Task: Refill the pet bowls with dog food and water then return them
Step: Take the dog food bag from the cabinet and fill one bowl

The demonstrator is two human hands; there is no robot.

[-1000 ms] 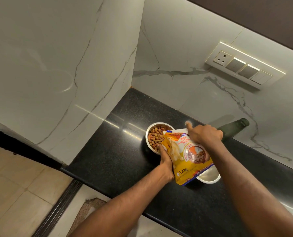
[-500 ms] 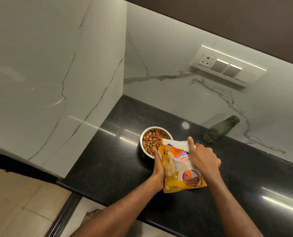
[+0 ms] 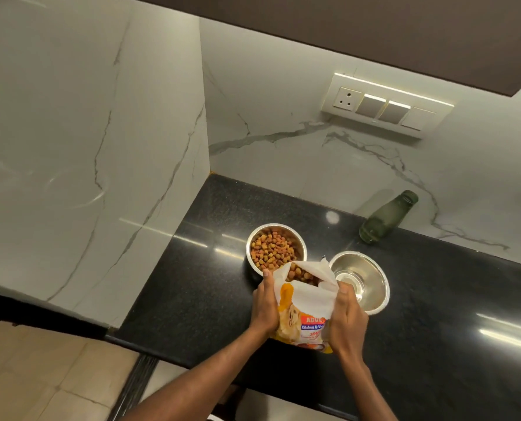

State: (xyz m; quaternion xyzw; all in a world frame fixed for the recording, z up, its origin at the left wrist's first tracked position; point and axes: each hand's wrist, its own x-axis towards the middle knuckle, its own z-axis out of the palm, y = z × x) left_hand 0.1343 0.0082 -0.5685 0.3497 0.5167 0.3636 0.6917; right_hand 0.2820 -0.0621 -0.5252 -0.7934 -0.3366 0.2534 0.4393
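Both hands clasp the dog food bag (image 3: pixel 306 311), which stands upright between them on the black counter (image 3: pixel 192 299): the left hand (image 3: pixel 263 303) wraps its left edge, the right hand (image 3: pixel 345 320) grips its right side, fingers curled on the wrapper. The bag's mouth gapes upward, kibble visible inside. Just past the left hand's fingertips sits the food bowl (image 3: pixel 276 249), heaped with kibble, so the food part looks done. Just beyond the right hand sits the empty steel bowl (image 3: pixel 359 282), nearer to that hand. Farther off, past the right hand against the wall, stands the green bottle (image 3: pixel 386 217), apparently the water source. The open bag stands between the person and both bowls, so I'd guess it gets put aside first.
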